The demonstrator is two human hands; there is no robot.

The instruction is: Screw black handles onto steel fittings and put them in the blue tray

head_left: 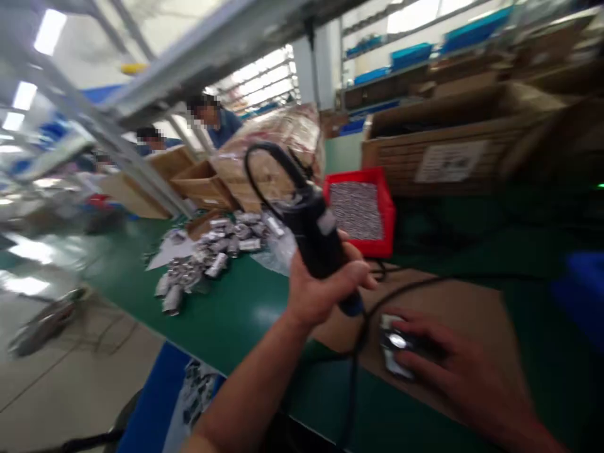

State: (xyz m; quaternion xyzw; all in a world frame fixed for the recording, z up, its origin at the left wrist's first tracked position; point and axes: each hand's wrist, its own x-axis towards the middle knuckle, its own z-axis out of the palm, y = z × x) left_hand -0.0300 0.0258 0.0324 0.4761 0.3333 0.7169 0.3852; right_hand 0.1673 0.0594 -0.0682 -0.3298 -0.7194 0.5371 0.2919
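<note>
My left hand is wrapped around a black electric screwdriver, raised above the bench with a black hanging loop at its top end. The screwdriver tilts, its lower end toward the cardboard sheet. My right hand is closed around a small silver and white part, low over that cardboard; blur hides what kind of part it is. A black cable runs between the two hands. Beyond the screwdriver stands a red bin full of small metal pins or screws.
Many silver-white parts lie piled on the green bench at the left. A large cardboard box stands behind the red bin, a blue bin at the right. A metal beam crosses overhead. Other people sit farther back.
</note>
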